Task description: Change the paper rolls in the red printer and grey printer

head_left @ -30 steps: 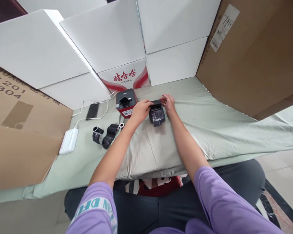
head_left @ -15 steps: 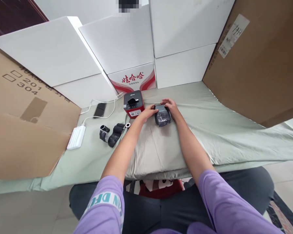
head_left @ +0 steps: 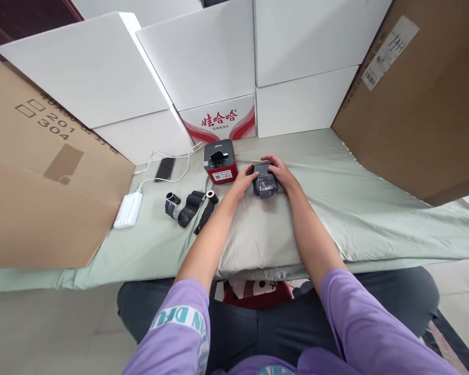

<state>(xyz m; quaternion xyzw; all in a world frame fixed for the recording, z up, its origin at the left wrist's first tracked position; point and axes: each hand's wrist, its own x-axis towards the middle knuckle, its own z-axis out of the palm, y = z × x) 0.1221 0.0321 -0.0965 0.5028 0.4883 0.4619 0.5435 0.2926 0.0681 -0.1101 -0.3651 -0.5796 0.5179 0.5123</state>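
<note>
A small dark grey box-shaped device (head_left: 264, 183) rests on the cloth-covered surface, its front wrapped in shiny black film. My left hand (head_left: 245, 179) grips its left side, with the thumb at the upper left edge. On the opposite side my right hand (head_left: 280, 172) is closed round the upper right corner, thumb on top. Just left of my left hand stands a red-and-black box (head_left: 220, 167) with a small black piece on its top. Several black film-wrapped rolls (head_left: 189, 209) lie beside my left forearm, which partly covers one roll.
A white power bank (head_left: 128, 210) with a white cable lies at the left, and a dark phone (head_left: 164, 169) is behind it. White boxes (head_left: 219, 57) form a wall at the back. Brown cartons (head_left: 418, 114) stand at both sides. The green cloth (head_left: 375, 229) is wrinkled.
The whole view has shifted slightly, so most things appear a little further right and higher. Both hands stay on the device; the end roll by my left forearm shows more fully.
</note>
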